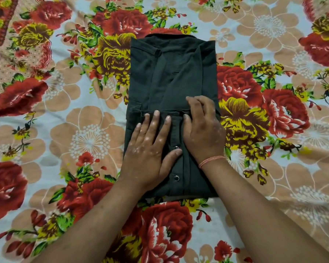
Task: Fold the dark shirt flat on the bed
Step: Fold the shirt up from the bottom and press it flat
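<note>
The dark shirt lies on the bed as a tall narrow rectangle, sides folded in, collar at the far end. Its lower part is folded up over the middle, with snap buttons showing along the placket near me. My left hand rests flat on this near fold, fingers straight and spread. My right hand sits beside it on the right half. Its fingers bend over the upper edge of the fold and press the cloth. A pink thread band circles my right wrist.
A floral bedsheet with red, yellow and peach flowers covers the bed all around the shirt. A second patterned cloth lies at the far left corner.
</note>
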